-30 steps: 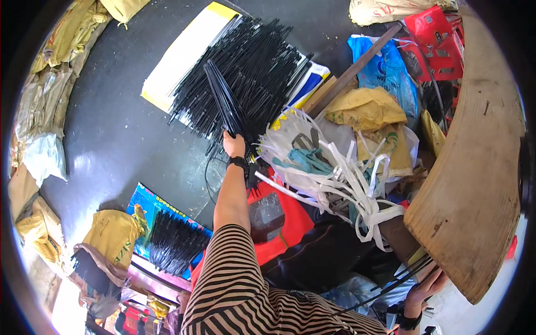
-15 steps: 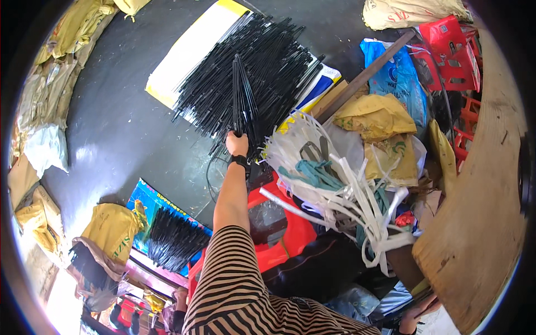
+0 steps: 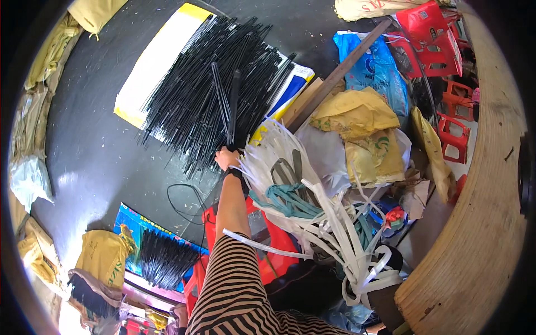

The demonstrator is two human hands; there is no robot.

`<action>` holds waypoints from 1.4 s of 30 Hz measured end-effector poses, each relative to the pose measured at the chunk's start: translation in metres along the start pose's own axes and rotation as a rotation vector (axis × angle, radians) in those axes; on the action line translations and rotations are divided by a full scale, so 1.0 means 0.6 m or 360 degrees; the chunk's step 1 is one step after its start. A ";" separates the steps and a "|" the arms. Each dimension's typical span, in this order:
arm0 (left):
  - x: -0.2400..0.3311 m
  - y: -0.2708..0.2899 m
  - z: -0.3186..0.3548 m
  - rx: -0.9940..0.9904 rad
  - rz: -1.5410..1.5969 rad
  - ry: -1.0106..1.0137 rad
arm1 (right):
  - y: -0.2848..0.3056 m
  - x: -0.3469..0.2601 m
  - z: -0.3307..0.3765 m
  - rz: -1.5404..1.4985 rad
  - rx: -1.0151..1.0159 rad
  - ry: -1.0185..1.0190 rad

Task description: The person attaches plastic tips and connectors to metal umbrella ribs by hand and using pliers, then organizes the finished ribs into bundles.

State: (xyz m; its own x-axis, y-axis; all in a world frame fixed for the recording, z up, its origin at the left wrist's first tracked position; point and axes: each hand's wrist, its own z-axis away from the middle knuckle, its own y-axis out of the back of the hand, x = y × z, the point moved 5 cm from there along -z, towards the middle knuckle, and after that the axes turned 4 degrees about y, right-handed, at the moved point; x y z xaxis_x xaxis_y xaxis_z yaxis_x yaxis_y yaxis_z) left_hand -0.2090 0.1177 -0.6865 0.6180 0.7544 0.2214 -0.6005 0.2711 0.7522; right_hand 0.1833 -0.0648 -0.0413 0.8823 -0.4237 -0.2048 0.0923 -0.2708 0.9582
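My left hand, with a dark band at the wrist, is closed around the near end of a small bundle of thin black rods. The bundle points away from me over a large pile of similar rods. That pile lies on a white, yellow and blue sheet on the dark surface. Just right of my hand is a bunch of white plastic strips, with teal strips among them. My right hand does not show clearly.
A smaller heap of black rods lies on a blue printed sheet at lower left. A red plastic stool stands below my arm. Right are a long bar, yellow sacks, a blue bag and a wooden board.
The view has shifted, so the pile sits further left. My left hand has drawn back toward me with the bundle. A hand at the lower right edge no longer shows clearly.
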 end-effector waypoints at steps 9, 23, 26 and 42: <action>-0.047 -0.131 -0.003 -0.0801 0.1234 -0.0032 | -0.011 0.005 0.005 0.0014 0.0038 0.0014; 0.031 -0.048 -0.045 -0.0710 0.0907 -0.0933 | -0.021 0.005 0.010 0.0044 0.0103 0.0049; -0.062 0.100 -0.195 -0.0469 0.0876 -0.0596 | -0.058 0.007 0.007 -0.0242 0.0025 0.0040; 0.167 0.097 -0.041 -0.0348 0.0338 -0.0798 | -0.035 0.016 0.019 0.0064 0.0128 0.0030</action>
State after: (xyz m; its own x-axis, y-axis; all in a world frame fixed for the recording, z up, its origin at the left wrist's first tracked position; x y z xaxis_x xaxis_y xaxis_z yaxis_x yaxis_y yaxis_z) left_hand -0.1944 0.2237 -0.6355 0.6051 0.4450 0.6602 -0.7954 0.3019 0.5256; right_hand 0.1849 -0.0732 -0.0656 0.8933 -0.4194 -0.1620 0.0199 -0.3230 0.9462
